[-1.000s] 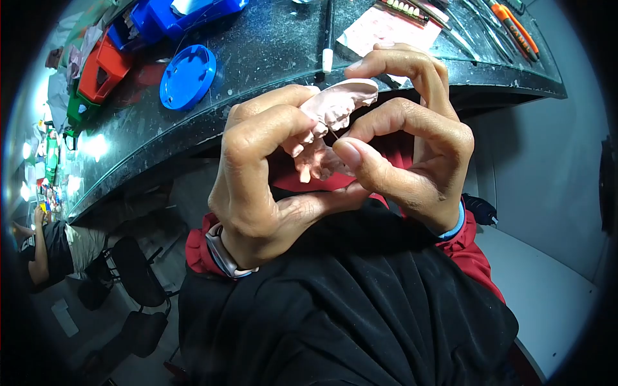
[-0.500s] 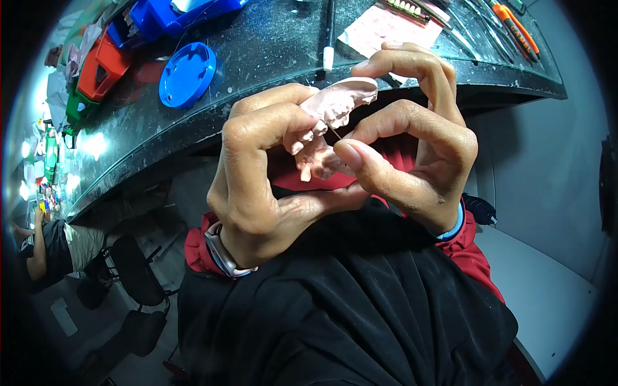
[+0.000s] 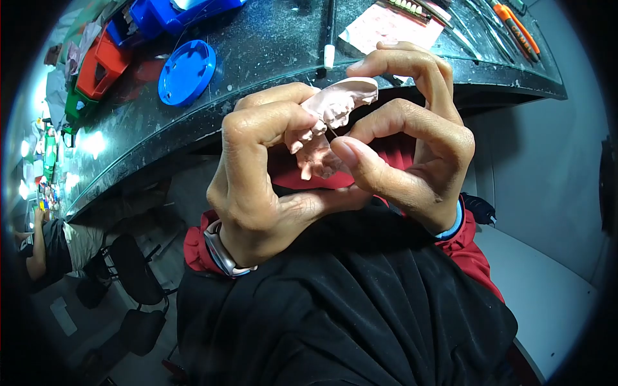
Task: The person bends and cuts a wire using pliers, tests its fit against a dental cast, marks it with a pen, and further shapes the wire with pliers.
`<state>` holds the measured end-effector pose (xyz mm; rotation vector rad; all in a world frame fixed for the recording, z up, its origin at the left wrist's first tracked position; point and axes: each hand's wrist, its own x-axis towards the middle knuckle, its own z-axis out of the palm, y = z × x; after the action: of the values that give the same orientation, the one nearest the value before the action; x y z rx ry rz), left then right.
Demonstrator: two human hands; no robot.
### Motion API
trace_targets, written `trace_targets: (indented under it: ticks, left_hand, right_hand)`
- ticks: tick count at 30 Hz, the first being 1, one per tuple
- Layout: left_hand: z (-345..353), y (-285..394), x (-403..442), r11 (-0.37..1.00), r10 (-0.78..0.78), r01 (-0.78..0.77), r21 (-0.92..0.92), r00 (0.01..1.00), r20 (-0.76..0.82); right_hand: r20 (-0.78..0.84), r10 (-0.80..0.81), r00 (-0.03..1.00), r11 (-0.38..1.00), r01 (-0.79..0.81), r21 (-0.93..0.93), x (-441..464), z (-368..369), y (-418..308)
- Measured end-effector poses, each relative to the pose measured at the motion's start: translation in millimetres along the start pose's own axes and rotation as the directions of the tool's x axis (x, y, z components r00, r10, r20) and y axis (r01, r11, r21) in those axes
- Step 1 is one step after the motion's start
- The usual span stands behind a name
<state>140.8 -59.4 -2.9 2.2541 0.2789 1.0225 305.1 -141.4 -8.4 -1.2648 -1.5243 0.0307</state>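
Note:
A pale pink dental cast (image 3: 341, 103) with tooth shapes is held up in front of the table edge, and a darker pink lower part hangs beneath it. My left hand (image 3: 254, 154) grips the cast, its fingers at the upper left side and its thumb stretched below. Between the thumb and index finger of my right hand (image 3: 412, 141) is a thin wire-like piece (image 3: 332, 132), whose tip reaches the cast near the teeth. The other fingers of that hand curl above, close to the cast's right edge.
On the dark table (image 3: 270, 38) lie a blue round lid (image 3: 187, 73), blue bins (image 3: 170, 16), a red bin (image 3: 103, 66), a stained paper (image 3: 380, 29), an orange marker (image 3: 516, 29) and several slim tools. A person (image 3: 48, 248) and chairs (image 3: 134, 270) are at the left.
The cast stays nearly in place, with a very slight shift in its tilt. My right thumb and fingers have moved slightly around the thin piece.

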Motion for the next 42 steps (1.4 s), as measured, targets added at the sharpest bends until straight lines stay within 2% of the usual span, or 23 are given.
trace_targets:
  ticks: [8,17,25,35,42]
  left_hand:
    - [0.8,0.9,1.7,1.0,0.004,-0.004,0.005,1.0,0.0]
    - [0.6,1.5,1.1,1.0,-0.016,0.016,0.009,1.0,0.014]
    - [2.9,1.6,0.4,1.0,-0.017,0.016,-0.023,1.0,-0.01]
    - [0.1,1.6,1.1,0.998,0.016,-0.018,0.059,1.0,0.019]
    - [1.0,0.8,-0.1,1.0,-0.002,0.001,0.029,1.0,0.007]
  right_hand:
    - [-0.028,0.029,0.999,0.999,-0.029,0.027,-0.8,1.1,-0.4]
    - [-0.01,-0.006,1.0,1.0,0.006,0.007,-0.6,2.7,1.8]
    - [0.013,0.016,1.0,0.997,-0.017,0.078,-0.4,1.8,3.4]
    - [0.061,0.051,0.997,0.989,-0.058,0.135,0.1,0.3,5.2]
    - [0.049,0.048,0.998,0.993,-0.053,0.107,-1.2,1.3,5.6]
